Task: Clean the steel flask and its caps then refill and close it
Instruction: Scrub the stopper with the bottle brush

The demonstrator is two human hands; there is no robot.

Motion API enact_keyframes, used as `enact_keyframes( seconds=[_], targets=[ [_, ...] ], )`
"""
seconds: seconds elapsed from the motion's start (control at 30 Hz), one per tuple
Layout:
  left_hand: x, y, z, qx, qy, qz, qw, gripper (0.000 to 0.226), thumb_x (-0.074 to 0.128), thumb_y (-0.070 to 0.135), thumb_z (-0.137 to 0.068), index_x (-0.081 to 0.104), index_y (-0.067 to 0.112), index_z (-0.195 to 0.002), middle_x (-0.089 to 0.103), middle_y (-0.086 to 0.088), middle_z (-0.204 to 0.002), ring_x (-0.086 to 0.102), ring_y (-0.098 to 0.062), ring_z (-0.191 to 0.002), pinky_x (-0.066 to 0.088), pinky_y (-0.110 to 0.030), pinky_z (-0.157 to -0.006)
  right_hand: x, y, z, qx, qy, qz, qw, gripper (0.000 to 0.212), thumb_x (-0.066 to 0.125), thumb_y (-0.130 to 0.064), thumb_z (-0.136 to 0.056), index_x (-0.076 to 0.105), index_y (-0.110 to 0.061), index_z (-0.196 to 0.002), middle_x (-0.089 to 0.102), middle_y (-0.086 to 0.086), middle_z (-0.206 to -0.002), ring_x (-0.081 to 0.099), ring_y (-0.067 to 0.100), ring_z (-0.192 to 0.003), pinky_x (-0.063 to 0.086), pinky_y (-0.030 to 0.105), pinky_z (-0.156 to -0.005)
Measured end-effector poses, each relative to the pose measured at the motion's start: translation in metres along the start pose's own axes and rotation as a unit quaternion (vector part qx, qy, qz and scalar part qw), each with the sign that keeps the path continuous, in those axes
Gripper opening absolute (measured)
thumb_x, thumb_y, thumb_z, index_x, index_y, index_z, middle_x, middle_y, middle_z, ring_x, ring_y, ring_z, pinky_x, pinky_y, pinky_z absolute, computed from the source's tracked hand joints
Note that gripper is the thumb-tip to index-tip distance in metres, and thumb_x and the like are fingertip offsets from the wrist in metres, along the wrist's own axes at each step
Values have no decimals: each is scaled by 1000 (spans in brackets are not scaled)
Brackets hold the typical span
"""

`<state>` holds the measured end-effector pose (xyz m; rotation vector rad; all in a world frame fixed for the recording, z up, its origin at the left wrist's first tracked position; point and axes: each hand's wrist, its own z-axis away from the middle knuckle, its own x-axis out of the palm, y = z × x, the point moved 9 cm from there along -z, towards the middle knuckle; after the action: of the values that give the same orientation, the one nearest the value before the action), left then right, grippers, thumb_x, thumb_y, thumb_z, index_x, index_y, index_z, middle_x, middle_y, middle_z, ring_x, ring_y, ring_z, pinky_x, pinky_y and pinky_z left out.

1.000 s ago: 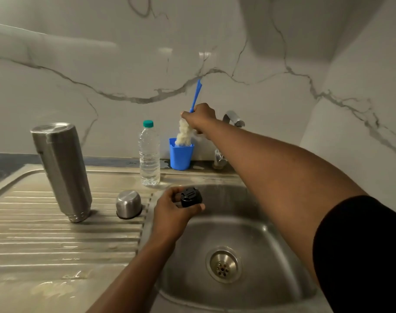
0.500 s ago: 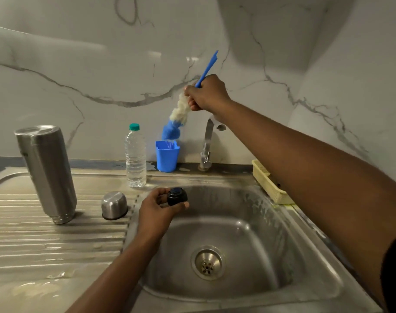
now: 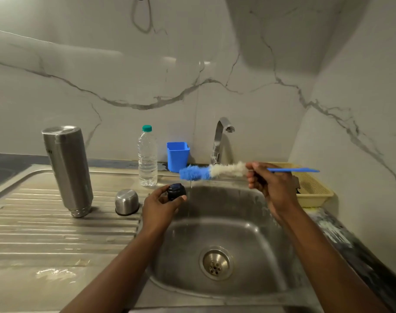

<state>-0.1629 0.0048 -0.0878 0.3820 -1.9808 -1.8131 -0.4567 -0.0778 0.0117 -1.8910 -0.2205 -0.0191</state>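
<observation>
At the kitchen sink (image 3: 255, 227), I am bringing the bottle brush (image 3: 212, 171) down from the blue cup (image 3: 177, 155) at the back wall, where it was standing a second ago. My right hand (image 3: 271, 186) is gripping it where bristles meet handle, fingers curled round it. The brush is now lying level above the basin, its blue tip pointing left, and water appears to be dripping from it.

My left hand (image 3: 160, 206) is holding the small black cap (image 3: 176, 192) over the sink's left edge, pinched between thumb and fingertips, just as it was a second ago. The brush tip is now hanging just above and beside the cap, not yet touching it.

The steel flask (image 3: 68, 168) is standing mouth down on the draining board (image 3: 57, 233), well to the left, with the steel outer cap (image 3: 127, 201) upside down beside it. A water bottle (image 3: 147, 159) is waiting behind them, near the tap (image 3: 219, 138), which shows no stream of water. A yellow basket (image 3: 314, 188) is sitting to the right.

With brush and cap brought together, scrubbing the black cap looks to be the step at hand. Refilling and closing are still to come.
</observation>
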Motion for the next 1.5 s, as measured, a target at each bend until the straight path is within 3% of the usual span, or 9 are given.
enact_keyframes(
  seconds=[0.13, 0.33, 0.5, 0.63, 0.8, 0.93, 1.3, 1.43, 1.5],
  targets=[
    [1, 0, -1, 3, 0, -14, 1000, 50, 86, 8, -85, 66, 33, -123, 75, 11, -99, 75, -12, -98, 62, -38, -91, -6, 25, 16, 9, -12, -39, 999, 21, 58, -11, -103, 77, -2, -104, 72, 12, -81, 65, 18, -71, 57, 23, -63],
    [6, 0, -2, 24, -20, -82, 996, 58, 90, 16, -81, 68, 27, -134, 78, 8, -111, 75, -13, -104, 61, -43, -97, 7, 32, 29, 19, -61, -23, 998, 25, 57, -11, -103, 81, -8, -103, 73, 17, -88, 67, 22, -77, 59, 26, -68],
    [6, 0, -4, 20, -11, -59, 998, 61, 89, 17, -82, 67, 24, -138, 78, 5, -114, 75, -13, -103, 61, -41, -97, -9, 18, 28, 11, -38, -39, 998, 27, 57, -10, -102, 83, -9, -94, 73, 15, -83, 66, 19, -71, 58, 25, -64],
    [13, 3, 1, 39, -26, -60, 997, 63, 94, 17, -76, 70, 23, -134, 80, 11, -105, 77, -8, -98, 63, -36, -91, 3, 25, 31, 11, -62, -29, 998, 28, 56, -8, -102, 83, -9, -96, 73, 16, -84, 67, 21, -73, 60, 27, -66],
    [11, -1, -1, 21, -8, -21, 1000, 54, 94, 12, -75, 74, 26, -123, 82, 4, -107, 79, -14, -100, 62, -46, -97, -4, 19, 29, 0, -58, -42, 997, 27, 55, -6, -101, 82, -5, -95, 72, 19, -83, 65, 21, -71, 58, 26, -63],
    [14, -3, 2, 16, -23, -28, 999, 54, 93, 13, -76, 73, 23, -126, 82, 4, -109, 78, -16, -103, 61, -48, -98, 0, 24, 29, 0, -64, -48, 997, 30, 54, -4, -102, 82, -5, -93, 72, 19, -82, 65, 21, -70, 58, 26, -62],
    [7, -12, -2, -72, -19, 116, 990, 55, 88, 4, -77, 71, 8, -130, 81, -11, -107, 80, -28, -100, 61, -48, -98, 1, 32, 29, 14, -39, -73, 996, 24, 59, -11, -94, 82, -4, -90, 71, 16, -78, 64, 19, -66, 56, 25, -60],
    [6, -13, -5, -102, -16, 180, 978, 35, 81, -3, -83, 72, 9, -116, 82, -11, -99, 81, -25, -92, 66, -37, -84, -5, 32, 28, 24, -16, -100, 995, 26, 55, -6, -99, 79, 0, -90, 69, 15, -74, 62, 18, -62, 55, 23, -56],
    [9, -14, -3, -115, -19, 192, 974, 33, 79, -2, -84, 72, 9, -115, 82, -13, -101, 81, -26, -94, 66, -37, -86, -8, 33, 28, 24, -11, -103, 994, 28, 54, -7, -100, 79, 0, -91, 69, 15, -75, 62, 17, -63, 55, 23, -56]
  ],
)
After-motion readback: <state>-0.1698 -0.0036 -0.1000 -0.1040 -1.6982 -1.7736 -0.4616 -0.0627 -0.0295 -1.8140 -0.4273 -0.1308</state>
